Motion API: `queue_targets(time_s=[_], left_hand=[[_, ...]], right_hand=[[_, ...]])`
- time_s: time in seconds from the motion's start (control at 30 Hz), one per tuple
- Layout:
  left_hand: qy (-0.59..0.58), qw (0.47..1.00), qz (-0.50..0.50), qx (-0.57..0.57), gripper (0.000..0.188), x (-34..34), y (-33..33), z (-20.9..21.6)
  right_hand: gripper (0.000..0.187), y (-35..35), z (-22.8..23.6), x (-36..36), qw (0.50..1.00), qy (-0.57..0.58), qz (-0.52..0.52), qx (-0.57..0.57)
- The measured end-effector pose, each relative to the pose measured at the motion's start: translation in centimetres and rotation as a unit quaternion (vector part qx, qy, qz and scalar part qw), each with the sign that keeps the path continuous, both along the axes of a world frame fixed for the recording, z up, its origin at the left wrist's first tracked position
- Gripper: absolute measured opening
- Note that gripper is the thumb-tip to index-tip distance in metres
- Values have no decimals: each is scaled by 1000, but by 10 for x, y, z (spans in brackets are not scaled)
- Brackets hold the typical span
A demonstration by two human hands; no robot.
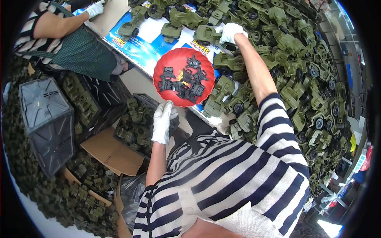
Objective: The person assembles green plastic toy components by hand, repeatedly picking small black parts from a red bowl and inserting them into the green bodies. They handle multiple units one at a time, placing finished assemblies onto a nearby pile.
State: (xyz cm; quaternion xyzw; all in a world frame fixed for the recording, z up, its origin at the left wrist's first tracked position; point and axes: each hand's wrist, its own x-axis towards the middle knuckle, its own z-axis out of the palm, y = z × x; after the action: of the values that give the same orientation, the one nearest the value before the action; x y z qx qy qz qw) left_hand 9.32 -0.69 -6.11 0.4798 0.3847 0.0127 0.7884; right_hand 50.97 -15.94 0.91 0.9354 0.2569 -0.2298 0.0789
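My right hand (233, 33), in a white glove, reaches to the far side of the table and curls its fingers at the end of an olive-green toy jeep (207, 35). In its white glove, my left hand (162, 123) is at the table's near edge, fingers drawn together just below a red scalloped bowl (166, 95); what they pinch is hidden. Inside the bowl lie several black plastic parts (193, 62) and some small yellow pieces (181, 77).
Green toy vehicles (293, 75) are heaped along the right and far side. Blue-and-white printed sheets (139, 47) cover part of the table. At left stand dark crates (45, 103) and a cardboard flap (113, 152), among more green parts. A co-worker's gloved hand (95, 9) is at upper left.
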Motion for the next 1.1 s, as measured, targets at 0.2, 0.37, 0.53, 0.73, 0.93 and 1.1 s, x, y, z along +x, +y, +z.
queue_targets(time_s=[0.2, 0.37, 0.53, 0.73, 0.93, 1.1], left_hand=[[-175, 982, 60, 49, 56, 30, 33, 63], [-247, 926, -252, -133, 108, 20, 52, 59], [-149, 940, -161, -262, 103, -9, 15, 77], [-97, 959, -36, -265, 64, -24, 0, 62], [-100, 955, -55, -274, 67, -43, 18, 65], [-129, 964, -68, -220, 69, -39, 20, 64]], right_hand=[[29, 9, 111, -121, 911, -148, 337, 185], [22, 32, 93, -260, 825, 351, 256, 363], [57, 41, 32, -267, 753, 283, 389, 449], [54, 57, -22, -173, 938, 218, 119, 244], [18, 63, -83, -143, 934, 47, 289, 205], [14, 52, -65, -136, 932, 65, 176, 311]])
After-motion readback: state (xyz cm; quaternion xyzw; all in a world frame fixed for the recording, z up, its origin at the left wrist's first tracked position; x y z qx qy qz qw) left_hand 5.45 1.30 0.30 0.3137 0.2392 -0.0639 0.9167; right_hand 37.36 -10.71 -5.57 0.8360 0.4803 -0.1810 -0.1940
